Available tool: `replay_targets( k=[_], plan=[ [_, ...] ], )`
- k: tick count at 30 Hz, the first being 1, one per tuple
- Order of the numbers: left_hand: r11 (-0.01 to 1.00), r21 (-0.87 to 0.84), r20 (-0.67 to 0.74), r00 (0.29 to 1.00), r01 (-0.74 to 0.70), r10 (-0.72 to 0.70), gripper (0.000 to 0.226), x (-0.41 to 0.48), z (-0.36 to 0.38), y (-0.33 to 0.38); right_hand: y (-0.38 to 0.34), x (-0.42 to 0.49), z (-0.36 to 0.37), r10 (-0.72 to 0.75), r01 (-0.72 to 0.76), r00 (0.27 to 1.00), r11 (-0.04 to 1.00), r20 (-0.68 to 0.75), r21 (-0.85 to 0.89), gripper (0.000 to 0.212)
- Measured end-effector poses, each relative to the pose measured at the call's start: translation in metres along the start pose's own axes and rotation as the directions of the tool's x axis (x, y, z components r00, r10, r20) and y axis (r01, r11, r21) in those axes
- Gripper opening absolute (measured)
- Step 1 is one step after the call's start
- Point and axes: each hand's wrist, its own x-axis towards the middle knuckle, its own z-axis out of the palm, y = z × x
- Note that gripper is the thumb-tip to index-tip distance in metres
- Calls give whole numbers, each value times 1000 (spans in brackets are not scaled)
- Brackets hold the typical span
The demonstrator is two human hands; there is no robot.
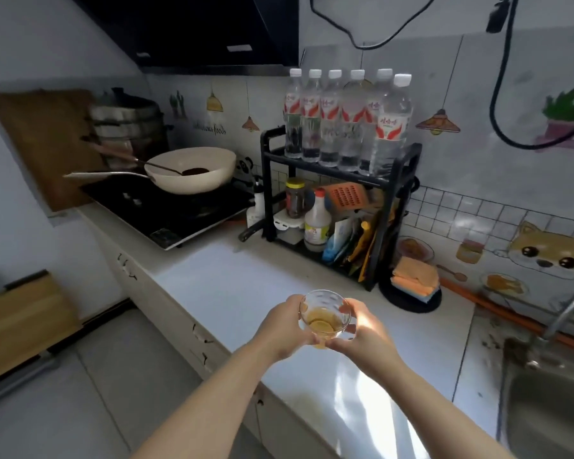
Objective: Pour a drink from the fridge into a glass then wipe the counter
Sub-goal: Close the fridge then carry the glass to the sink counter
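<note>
A small clear glass (323,314) with a shallow amber drink in its bottom is held upright over the white counter (239,279). My left hand (285,326) wraps its left side and my right hand (362,332) grips its right side and base. Whether the glass rests on the counter or hangs just above it is unclear. A stack of orange and blue cloths (415,276) lies on a black round mat at the back, near the wall. No fridge or drink bottle is in view.
A black two-tier rack (391,207) holds several water bottles (345,120) on top and sauces below. To the left a white pan (193,170) sits on a black cooktop. A steel sink (550,412) and tap are at the right. A wooden stand is on the floor, left.
</note>
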Motion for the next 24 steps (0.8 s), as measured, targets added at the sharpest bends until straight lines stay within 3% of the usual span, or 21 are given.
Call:
replay_targets(
  k=[10, 24],
  plan=[
    [1000, -3, 40, 999, 1, -1, 60, 118, -29, -19, 7, 115, 20, 31, -30, 997, 1000, -74, 8, 73],
    [991, 84, 313, 947, -107, 76, 65, 241, -42, -61, 23, 200, 65, 269, -276, 923, 961, -276, 13, 77]
  ],
)
